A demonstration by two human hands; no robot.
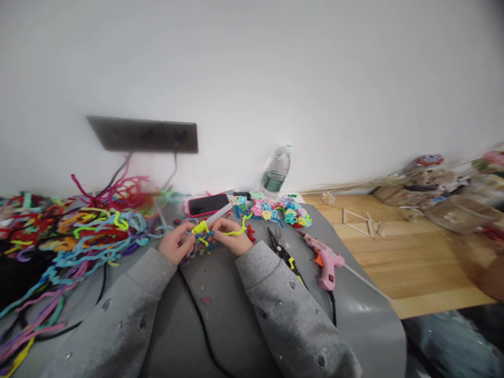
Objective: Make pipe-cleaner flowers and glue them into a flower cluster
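My left hand (177, 244) is closed around the near end of a translucent white stick (220, 212) that looks like a glue stick. A bright yellow pipe cleaner (200, 228) is coiled around this stick, just past my left fingertips. My right hand (232, 237) pinches close beside the coil, with a loose wavy yellow length trailing over its back to the right. Small blue fuzzy bits show between the two hands; whether they are held is unclear. Under the hands lie more coloured pieces, partly hidden.
Tangled pipe cleaners (102, 231) cover the left side. Behind my hands are a phone (208, 205), fuzzy flowers (271, 209) and a water bottle (277, 172). Black pliers (283, 252) and a pink glue gun (326, 258) lie right. A person's arm (486, 262) appears far right.
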